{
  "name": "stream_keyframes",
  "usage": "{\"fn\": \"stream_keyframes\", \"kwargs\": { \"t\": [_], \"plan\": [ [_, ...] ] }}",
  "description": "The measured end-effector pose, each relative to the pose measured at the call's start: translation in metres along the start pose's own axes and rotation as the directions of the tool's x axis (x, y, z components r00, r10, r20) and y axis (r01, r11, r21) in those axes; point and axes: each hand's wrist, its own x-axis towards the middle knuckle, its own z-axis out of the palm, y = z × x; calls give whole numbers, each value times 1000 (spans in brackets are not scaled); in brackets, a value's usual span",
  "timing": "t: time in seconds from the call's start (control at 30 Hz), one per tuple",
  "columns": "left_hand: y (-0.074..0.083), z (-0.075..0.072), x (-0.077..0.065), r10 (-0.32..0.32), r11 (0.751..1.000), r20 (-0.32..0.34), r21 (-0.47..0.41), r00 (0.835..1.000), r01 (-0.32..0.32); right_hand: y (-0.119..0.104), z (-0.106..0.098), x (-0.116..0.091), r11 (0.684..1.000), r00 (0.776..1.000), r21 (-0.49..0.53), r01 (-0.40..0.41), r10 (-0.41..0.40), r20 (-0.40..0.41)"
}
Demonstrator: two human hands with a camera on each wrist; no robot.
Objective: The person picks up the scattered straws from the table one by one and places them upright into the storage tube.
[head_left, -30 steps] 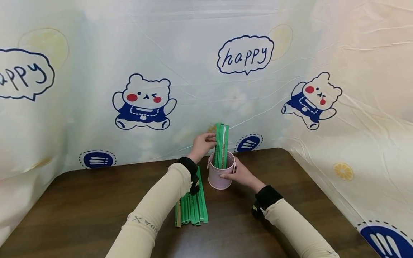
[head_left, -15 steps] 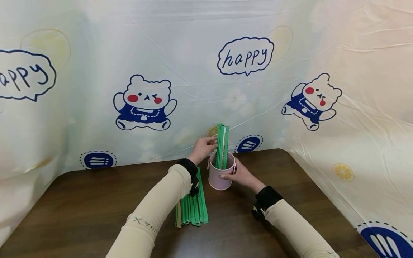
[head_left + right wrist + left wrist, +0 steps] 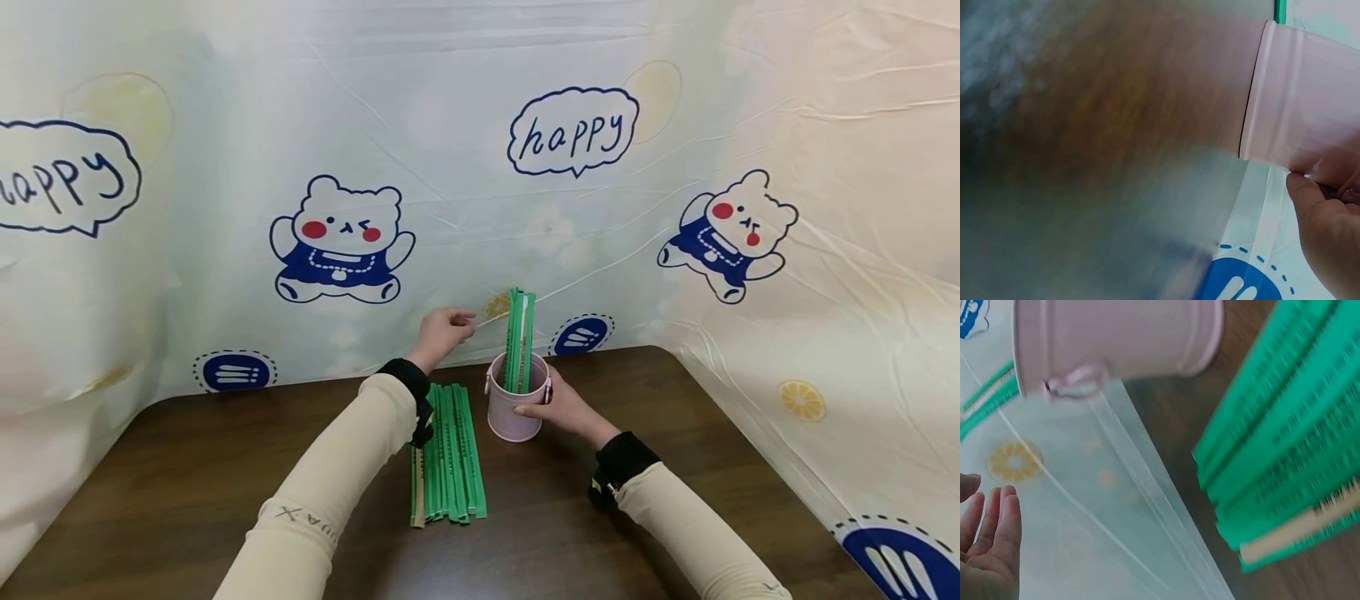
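Observation:
A small pink bucket [image 3: 514,417] stands on the table in the head view. Several long, thin green-wrapped sticks [image 3: 519,342] stand upright in it; their contents cannot be told. My right hand [image 3: 564,407] grips the bucket's right side, thumb across its front; the right wrist view shows that hand [image 3: 1329,231] against the pink wall. Left of the bucket, my left hand [image 3: 444,335] is in the air, holding nothing. Its fingers [image 3: 1007,525] look loosely extended in the left wrist view. Below it lies a row of more green-wrapped sticks [image 3: 453,458], one with a tan strip.
The brown wooden table [image 3: 225,483] ends at a back edge just behind the bucket. A pale printed cloth [image 3: 450,125] with bears and lettering hangs behind and along the right side. My left sleeve [image 3: 315,492] passes beside the lying sticks.
My left hand has let go of the sticks in the bucket and moved left, away from them. More of the lying row now shows. My right hand stays on the bucket.

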Motion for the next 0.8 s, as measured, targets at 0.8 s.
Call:
{"fn": "stream_keyframes", "kwargs": {
  "t": [0.8],
  "plan": [
    [-102, -31, -55, -238, 957, 76, 191, 968, 220, -2, -1, -3, 1000, 1000, -9, 1, -1, 16]
  ]
}}
